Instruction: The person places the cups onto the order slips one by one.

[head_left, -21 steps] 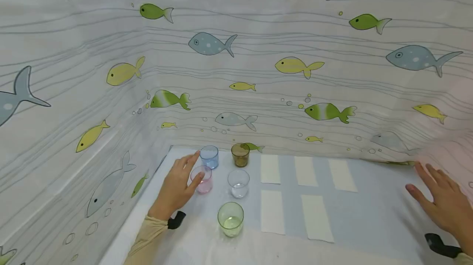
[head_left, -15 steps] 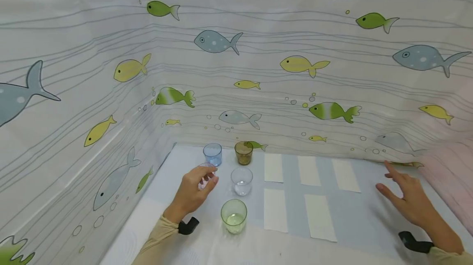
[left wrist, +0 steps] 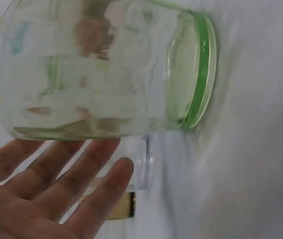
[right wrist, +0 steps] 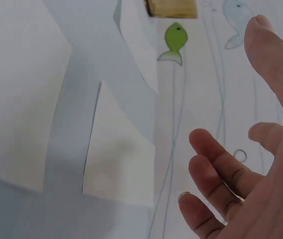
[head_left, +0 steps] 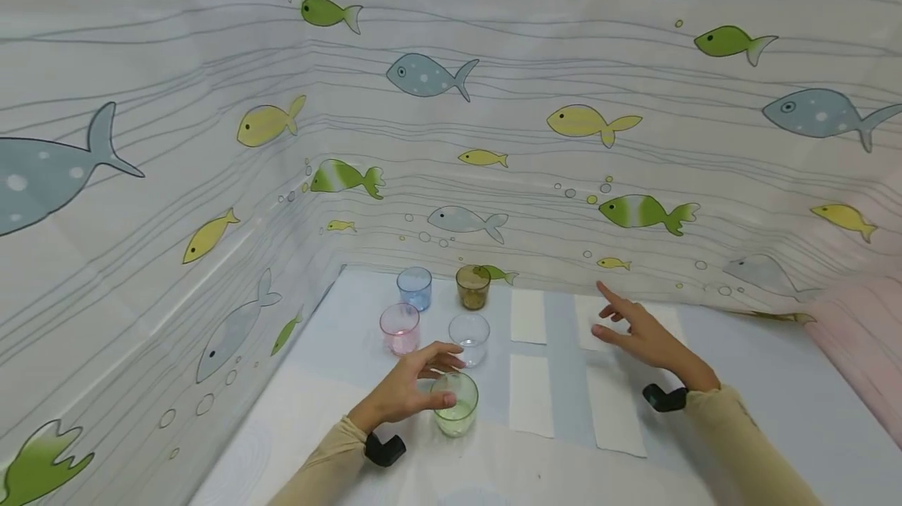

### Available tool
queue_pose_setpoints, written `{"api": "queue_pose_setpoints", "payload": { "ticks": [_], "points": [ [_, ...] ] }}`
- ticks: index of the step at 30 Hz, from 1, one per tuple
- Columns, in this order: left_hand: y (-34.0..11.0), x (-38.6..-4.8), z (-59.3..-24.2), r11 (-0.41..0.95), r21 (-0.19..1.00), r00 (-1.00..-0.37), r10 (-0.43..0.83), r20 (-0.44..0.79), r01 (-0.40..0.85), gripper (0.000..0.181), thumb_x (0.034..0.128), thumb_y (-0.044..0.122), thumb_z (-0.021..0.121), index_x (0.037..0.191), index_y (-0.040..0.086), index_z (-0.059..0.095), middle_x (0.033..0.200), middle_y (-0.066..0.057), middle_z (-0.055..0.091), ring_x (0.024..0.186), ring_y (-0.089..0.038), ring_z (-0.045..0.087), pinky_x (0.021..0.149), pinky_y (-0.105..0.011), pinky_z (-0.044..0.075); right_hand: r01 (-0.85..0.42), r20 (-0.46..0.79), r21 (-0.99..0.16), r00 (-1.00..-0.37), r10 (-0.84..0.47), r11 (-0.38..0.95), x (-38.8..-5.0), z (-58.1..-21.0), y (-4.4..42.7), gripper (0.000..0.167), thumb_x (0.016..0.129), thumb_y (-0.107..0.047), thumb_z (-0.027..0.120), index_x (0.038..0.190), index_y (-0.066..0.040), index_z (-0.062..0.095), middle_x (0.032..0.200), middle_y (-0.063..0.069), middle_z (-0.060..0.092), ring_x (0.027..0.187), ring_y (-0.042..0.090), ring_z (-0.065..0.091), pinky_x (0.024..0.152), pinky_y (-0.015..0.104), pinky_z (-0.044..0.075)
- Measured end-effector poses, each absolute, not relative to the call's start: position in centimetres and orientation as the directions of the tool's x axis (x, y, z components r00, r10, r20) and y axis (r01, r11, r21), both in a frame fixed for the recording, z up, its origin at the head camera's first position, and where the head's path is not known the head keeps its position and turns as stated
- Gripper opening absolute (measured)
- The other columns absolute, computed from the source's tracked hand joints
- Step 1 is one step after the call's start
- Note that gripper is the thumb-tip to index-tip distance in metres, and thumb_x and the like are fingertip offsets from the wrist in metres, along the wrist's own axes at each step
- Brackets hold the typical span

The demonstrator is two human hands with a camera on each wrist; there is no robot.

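Note:
In the head view a green-tinted glass [head_left: 456,418] stands upright at the table's front. My left hand [head_left: 402,390] is beside it, thumb and fingers spread apart and not curled round it. The left wrist view shows this green glass [left wrist: 186,74] close up, with the fingers [left wrist: 96,191] near its wall; whether they touch is unclear. Behind that hand stands a clear glass [head_left: 476,330], and a pink glass [head_left: 399,340] is to its left. My right hand [head_left: 644,335] hovers over white paper rectangles [head_left: 615,412], holding nothing, its fingers loosely bent.
A blue glass [head_left: 414,296] and a brown glass [head_left: 473,296] stand at the back left. Further paper rectangles [head_left: 530,396] lie in two rows on the pale blue table surface. A fish-print curtain [head_left: 535,200] closes off the back and sides.
My left hand has moved from the pink glass to the green one. My right hand has come left from the right side to above the papers. The head view has shifted slightly.

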State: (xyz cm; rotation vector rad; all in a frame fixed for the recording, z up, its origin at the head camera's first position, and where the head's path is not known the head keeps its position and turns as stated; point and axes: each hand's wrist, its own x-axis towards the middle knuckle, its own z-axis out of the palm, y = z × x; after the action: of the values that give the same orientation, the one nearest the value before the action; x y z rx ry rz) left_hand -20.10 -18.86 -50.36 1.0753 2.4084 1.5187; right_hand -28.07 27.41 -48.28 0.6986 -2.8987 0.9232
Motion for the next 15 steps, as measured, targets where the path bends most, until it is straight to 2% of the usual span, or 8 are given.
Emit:
{"api": "queue_pose_setpoints", "payload": {
  "ticks": [3, 6, 9, 15],
  "points": [
    [-18.3, -20.0, -51.0, 0.193, 0.868, -0.720, 0.653, 0.235, 0.458, 0.071, 0.0902, 0.024, 0.085, 0.153, 0.016, 0.051, 0.138, -0.022, 0.069, 0.127, -0.027, 0.068, 0.111, -0.038, 0.053, -0.475, 0.151, -0.535, -0.867, -0.474, 0.698, -29.9, -49.1, 25.9, 0.089, 0.102, -0.039, 0.070, 0.168, -0.004, 0.023, 0.127, 0.020, 0.069, 0.119, 0.037, 0.062, 0.092, 0.056, 0.055],
    [-17.8, -19.8, -51.4, 0.141, 0.904, -0.688, 0.699, 0.198, 0.403, 0.080, 0.0847, 0.016, 0.090, 0.154, 0.011, 0.049, 0.140, -0.024, 0.067, 0.130, -0.032, 0.065, 0.113, -0.034, 0.050, -0.507, 0.145, -0.533, -0.843, -0.517, 0.677, -31.4, -49.7, 24.8, 0.091, 0.100, -0.040, 0.073, 0.166, 0.000, 0.026, 0.124, 0.020, 0.070, 0.116, 0.038, 0.064, 0.095, 0.060, 0.054],
    [-17.4, -19.7, -51.6, 0.127, 0.925, -0.676, 0.719, 0.162, 0.357, 0.089, 0.0786, 0.008, 0.094, 0.154, 0.005, 0.047, 0.142, -0.024, 0.066, 0.133, -0.034, 0.063, 0.114, -0.032, 0.049, -0.493, 0.116, -0.545, -0.846, -0.521, 0.678, -32.4, -50.0, 24.0, 0.093, 0.099, -0.042, 0.075, 0.166, 0.001, 0.026, 0.123, 0.020, 0.069, 0.114, 0.039, 0.063, 0.096, 0.062, 0.053],
    [-17.4, -19.9, -52.4, 0.103, 0.897, -0.657, 0.717, 0.233, 0.431, 0.085, 0.0753, 0.007, 0.097, 0.147, 0.001, 0.051, 0.137, -0.019, 0.070, 0.131, -0.029, 0.065, 0.116, -0.030, 0.047, -0.490, 0.080, -0.534, -0.841, -0.536, 0.689, -34.1, -50.4, 23.0, 0.098, 0.097, -0.045, 0.077, 0.166, 0.000, 0.025, 0.119, 0.018, 0.070, 0.110, 0.035, 0.064, 0.098, 0.060, 0.052]
  ]
}}
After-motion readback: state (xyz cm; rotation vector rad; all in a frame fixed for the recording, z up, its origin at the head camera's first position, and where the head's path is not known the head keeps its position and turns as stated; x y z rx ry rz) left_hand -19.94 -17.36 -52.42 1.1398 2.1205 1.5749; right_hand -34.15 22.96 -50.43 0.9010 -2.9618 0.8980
